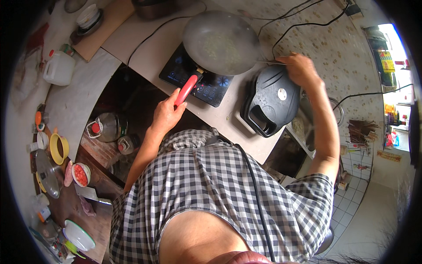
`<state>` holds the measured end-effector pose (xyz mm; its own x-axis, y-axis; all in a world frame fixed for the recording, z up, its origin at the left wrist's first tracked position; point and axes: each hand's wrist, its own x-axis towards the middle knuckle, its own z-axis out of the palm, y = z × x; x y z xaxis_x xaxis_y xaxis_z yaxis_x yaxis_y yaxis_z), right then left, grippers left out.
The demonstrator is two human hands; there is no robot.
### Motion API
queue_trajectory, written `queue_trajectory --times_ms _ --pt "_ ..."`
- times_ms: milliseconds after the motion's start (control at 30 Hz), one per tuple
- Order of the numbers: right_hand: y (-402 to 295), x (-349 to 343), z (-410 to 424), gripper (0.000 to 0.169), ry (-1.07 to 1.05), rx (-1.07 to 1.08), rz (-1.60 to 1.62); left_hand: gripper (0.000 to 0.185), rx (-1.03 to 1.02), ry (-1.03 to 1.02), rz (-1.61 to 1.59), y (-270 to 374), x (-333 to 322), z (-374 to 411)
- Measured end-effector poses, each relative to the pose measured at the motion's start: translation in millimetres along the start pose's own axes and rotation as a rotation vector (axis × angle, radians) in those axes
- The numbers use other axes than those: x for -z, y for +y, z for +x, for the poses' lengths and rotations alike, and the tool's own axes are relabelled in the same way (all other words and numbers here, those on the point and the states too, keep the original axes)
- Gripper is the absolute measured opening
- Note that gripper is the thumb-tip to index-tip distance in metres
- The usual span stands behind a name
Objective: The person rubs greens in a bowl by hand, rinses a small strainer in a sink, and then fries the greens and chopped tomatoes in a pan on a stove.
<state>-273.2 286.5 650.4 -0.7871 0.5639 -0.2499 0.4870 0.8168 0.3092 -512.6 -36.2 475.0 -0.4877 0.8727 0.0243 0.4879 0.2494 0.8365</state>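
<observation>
My left hand (pixel 167 112) grips the red handle (pixel 187 89) of a large frying pan (pixel 194 43). The pan rests on a black induction cooker (pixel 211 94), and chopped green food (pixel 222 49) lies in it under light steam. Beyond the black electric griddle (pixel 277 95), my right hand (pixel 300 67) holds a thin metal utensil (pixel 268 62) that points toward the pan's right rim. Its far end is hard to make out. The griddle's lid is down, with its handle facing me.
Black cables (pixel 306 24) run along the patterned wall. At left stand a white plastic jug (pixel 59 67), a large bottle (pixel 110 127) and a yellow bowl (pixel 59 149). A cleaver (pixel 87 192) lies near a bowl of chopped red food (pixel 81 175). A sink (pixel 308 132) is at right.
</observation>
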Motion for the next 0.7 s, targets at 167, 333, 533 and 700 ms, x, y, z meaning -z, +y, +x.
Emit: queue_trajectory --times_ms 167,333,533,700 --pt "-29 -29 39 0.048 0.195 -0.116 0.041 0.053 -0.012 0.001 0.061 -8 3 2" --pt "-25 -59 72 0.039 0.270 -0.238 0.099 0.053 0.015 -0.019 0.052 -3 2 1" --pt "-62 -71 41 0.049 0.303 -0.092 0.229 0.053 0.020 -0.005 0.064 -4 3 -1" --pt "-70 -45 -9 0.054 0.200 -0.174 0.292 0.053 -0.010 0.002 0.065 -3 1 1"
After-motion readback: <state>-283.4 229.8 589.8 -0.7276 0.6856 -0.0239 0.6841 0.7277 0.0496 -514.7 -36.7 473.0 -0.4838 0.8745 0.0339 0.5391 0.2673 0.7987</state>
